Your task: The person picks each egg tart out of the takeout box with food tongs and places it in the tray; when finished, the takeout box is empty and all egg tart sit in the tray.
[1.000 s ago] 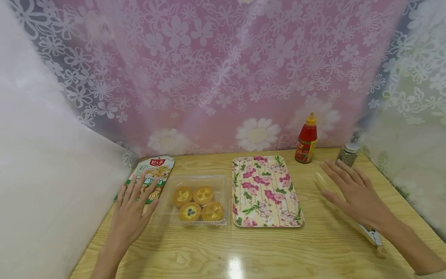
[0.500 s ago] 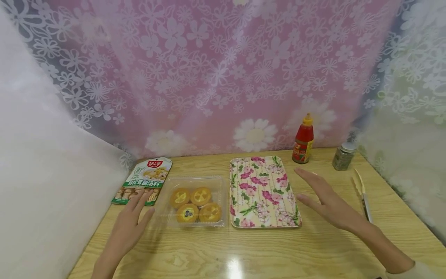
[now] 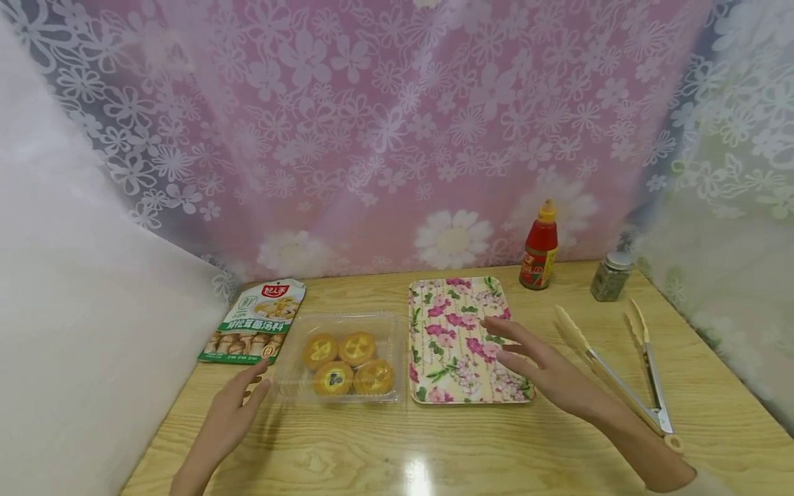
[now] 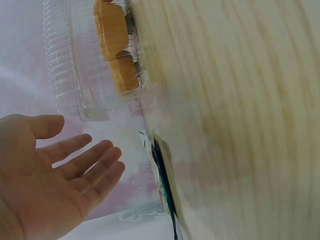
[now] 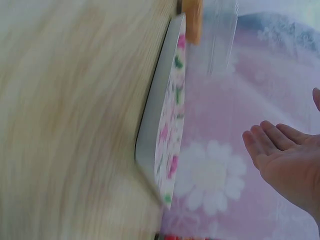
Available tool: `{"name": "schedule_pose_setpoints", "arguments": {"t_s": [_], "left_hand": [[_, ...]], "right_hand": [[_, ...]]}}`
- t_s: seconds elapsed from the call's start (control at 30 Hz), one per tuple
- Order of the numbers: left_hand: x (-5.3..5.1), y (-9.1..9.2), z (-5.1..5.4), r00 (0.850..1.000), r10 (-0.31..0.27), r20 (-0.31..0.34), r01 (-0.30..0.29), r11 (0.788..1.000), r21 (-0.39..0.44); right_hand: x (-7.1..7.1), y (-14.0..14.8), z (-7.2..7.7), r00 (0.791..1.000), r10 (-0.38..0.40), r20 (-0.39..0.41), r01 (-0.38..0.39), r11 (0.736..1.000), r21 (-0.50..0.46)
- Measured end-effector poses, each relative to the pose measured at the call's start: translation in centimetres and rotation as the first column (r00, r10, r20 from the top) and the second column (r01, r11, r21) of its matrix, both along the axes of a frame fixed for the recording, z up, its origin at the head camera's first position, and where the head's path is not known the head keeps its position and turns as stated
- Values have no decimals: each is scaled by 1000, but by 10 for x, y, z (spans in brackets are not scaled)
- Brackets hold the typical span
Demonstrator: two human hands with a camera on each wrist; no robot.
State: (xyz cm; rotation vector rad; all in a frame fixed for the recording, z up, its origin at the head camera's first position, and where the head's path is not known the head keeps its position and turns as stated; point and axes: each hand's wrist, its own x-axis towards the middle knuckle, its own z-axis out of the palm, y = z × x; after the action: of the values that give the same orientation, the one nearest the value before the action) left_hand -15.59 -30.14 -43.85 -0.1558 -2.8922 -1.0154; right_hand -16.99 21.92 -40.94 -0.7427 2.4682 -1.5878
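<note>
- Watching the left hand (image 3: 227,413), I see relaxed, extended fingers holding nothing, hovering near the packet (image 3: 256,322) and the clear container (image 3: 386,329), touching neither.
- I see the right hand (image 3: 552,375) likewise ungripping, fingers loosely extended above the right side of the floral tray (image 3: 443,372).
- On the table (image 3: 335,441), I find the container between packet and tray, with four tarts (image 3: 356,349) inside.
- Rightward, I make out tongs (image 3: 654,375) lying with arms spread; farther back, a red sauce bottle (image 3: 540,256) and a jar (image 3: 611,278) stand upright.
</note>
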Motion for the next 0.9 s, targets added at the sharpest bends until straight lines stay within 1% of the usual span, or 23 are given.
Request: {"name": "schedule_pose_setpoints", "arguments": {"t_s": [0.13,0.2,0.37,0.47,0.57,0.67,0.8,0.9], "left_hand": [[-1,2,-1,1000,19,17,-20,999,42],[-1,3,-1,999,28,23,-29,998,58],[-2,4,-3,998,53,23,-54,997,63],[-3,4,-5,997,60,44,-63,996,67],[-4,4,-7,994,71,80,-77,994,80],[-4,5,-9,990,95,105,-104,990,91],[-4,7,-10,986,116,121,-131,983,129],[-4,8,-11,984,119,129,-140,976,167]], "right_hand": [[4,-18,0,997,50,56,-45,996,-80],[5,-26,0,993,78,86,-67,989,-128],[6,-43,-1,983,140,119,-115,975,-192],[7,-54,-1,975,175,134,-145,968,-206],[8,-67,-2,968,211,138,-178,959,-219],[9,-80,-3,962,227,151,-189,955,-229],[10,-97,-6,956,244,166,-199,948,-248],[11,-108,-9,954,257,154,-216,945,-244]]}}
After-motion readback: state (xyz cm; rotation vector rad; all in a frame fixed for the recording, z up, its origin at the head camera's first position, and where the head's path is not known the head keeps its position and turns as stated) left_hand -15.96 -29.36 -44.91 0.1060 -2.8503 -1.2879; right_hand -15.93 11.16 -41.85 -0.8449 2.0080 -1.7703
